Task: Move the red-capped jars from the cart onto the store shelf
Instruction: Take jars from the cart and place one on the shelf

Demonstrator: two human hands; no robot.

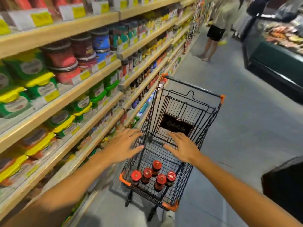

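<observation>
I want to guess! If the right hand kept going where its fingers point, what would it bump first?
Probably the cart's far wire wall. The right hand points up-left over the basket, though depth is hard to judge.

No text is legible; the yellow shelf tags [41, 18] are blurred.

Bare forearms, no sleeves, rings

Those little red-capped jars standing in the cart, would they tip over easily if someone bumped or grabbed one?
Probably, yes. The red-capped jars look tall and narrow, and they stand on the open wire grid of the cart, an uneven footing, so a nudge could topple one. They look rigid, perhaps glass, so likely heavy for their size and breakable. Both hands are open, above them.
</observation>
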